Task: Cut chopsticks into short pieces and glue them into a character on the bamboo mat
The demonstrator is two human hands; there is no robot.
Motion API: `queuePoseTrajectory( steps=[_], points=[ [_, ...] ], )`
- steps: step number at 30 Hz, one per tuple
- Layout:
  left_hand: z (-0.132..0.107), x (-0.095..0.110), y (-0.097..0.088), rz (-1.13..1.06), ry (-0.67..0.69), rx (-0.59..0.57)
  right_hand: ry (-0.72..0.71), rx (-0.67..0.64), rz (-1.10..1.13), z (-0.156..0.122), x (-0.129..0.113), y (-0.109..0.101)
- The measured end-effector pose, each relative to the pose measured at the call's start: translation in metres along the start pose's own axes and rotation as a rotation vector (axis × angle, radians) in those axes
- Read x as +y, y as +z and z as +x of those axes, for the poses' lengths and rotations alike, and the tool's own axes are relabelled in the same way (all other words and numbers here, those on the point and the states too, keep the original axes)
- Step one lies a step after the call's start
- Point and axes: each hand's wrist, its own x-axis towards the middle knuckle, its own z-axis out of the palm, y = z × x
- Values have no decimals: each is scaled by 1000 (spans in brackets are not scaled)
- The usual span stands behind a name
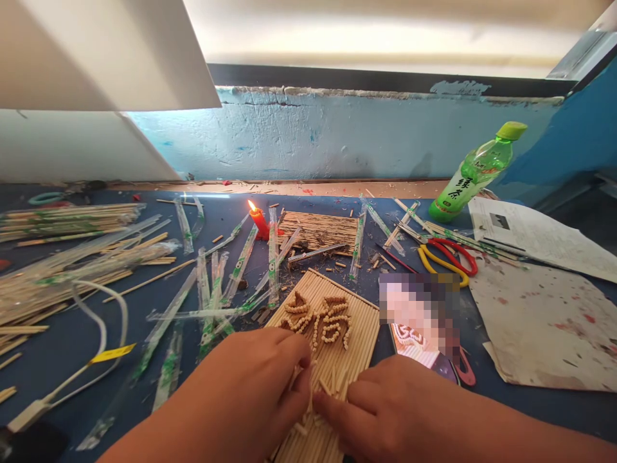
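A flat board of chopsticks laid side by side [364, 321] lies at the bottom centre, its near part partly covered by both hands. Short cut stick pieces stand on it in a raised, character-like pattern [331, 321]. My left hand [255, 379] is over the board's left side, thumb and fingers pinched together; what they hold is hidden. From the right, my right hand [400, 402] rests low with curled fingers, its index fingertip at some loose short stick pieces [332, 381]. Whether it grips one of them is unclear.
A lit red candle [260, 225] burns behind the board, near a dark-stained stick panel [321, 228]. Plastic chopstick wrappers [236, 270] and chopstick bundles [72, 222] lie leftward. Rightward are a phone [414, 347], red-and-yellow-handled tools [441, 260], a green tea bottle [472, 177] and papers [544, 321].
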Motion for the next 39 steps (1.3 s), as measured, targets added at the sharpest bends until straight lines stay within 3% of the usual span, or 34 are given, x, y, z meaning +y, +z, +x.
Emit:
queuePoseTrajectory(
  steps=[11,17,30,39],
  points=[
    [0,-12,1,-121,-6,188,20,-23,39,0,-1,-6],
    [1,-14,2,-202,94,244,36,-23,37,-1,-2,-9],
    [3,-8,1,-147,7,148,57,-41,41,0,-2,-13],
    [-1,-6,-4,-189,-24,168,61,-50,45,0,-2,-11]
  ],
)
